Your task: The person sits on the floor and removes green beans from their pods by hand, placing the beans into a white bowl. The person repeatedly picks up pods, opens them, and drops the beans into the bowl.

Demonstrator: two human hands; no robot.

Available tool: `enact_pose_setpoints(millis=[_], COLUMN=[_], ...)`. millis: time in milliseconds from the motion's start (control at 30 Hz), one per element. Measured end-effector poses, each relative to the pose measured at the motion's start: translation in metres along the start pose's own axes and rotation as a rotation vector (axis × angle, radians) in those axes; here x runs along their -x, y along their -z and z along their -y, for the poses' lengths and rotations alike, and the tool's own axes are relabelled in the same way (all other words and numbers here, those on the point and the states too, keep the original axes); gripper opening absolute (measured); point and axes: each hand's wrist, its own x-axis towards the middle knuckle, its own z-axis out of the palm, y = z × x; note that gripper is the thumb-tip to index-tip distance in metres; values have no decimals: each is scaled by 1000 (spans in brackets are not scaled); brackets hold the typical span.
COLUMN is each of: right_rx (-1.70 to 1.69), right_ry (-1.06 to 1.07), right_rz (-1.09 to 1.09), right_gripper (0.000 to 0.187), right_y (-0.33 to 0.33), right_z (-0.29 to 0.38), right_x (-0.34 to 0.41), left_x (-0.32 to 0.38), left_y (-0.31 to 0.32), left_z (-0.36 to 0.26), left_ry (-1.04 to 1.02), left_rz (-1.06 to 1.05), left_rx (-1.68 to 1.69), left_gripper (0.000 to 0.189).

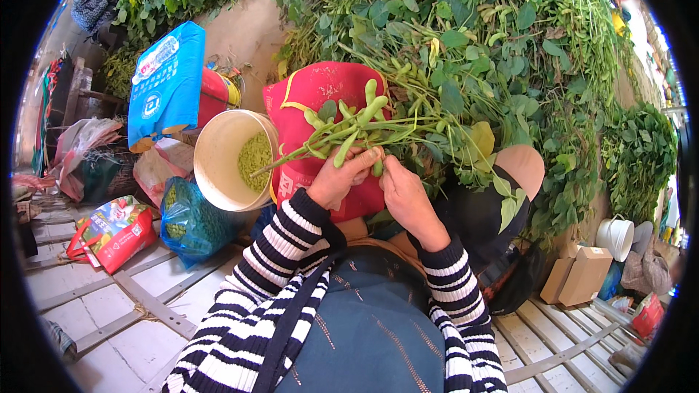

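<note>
A cut soybean stalk (300, 151) with plump green pods (372, 110) lies across the front of me, its bare end reaching over the bucket's rim. My left hand (348, 173) grips the stalk from below, thumb pointing right. Close beside it, my right hand (408, 192) has thumb and forefinger pinched at a small green pod (377, 168) between the hands. The fingers partly hide that pod. Beneath both hands, a red cloth (327, 87) with yellow edging covers my lap. Just left of it, a cream plastic bucket (218, 174) holds many small green beans (254, 158).
A large heap of soybean plants (464, 38) spreads ahead and right. On the left are a blue printed bag (169, 82), a blue plastic bag (191, 224) and a red shopping bag (123, 234). Cardboard boxes (579, 275) and a white bucket (614, 237) stand right. A person (93, 8) is at far left.
</note>
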Motion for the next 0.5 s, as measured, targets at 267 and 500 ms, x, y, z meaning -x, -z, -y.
enact_pose_setpoints(millis=[267,500], right_rx=[131,250], right_ry=[-62,-73], right_rz=[-13,-22], right_gripper=[11,19], right_y=[1,15], right_z=[7,9], right_x=[0,0], left_x=[4,15], left_y=[-8,-8], left_z=[7,18], left_ry=[8,9], left_rz=[26,-34], left_rx=[-43,116], left_gripper=[16,12])
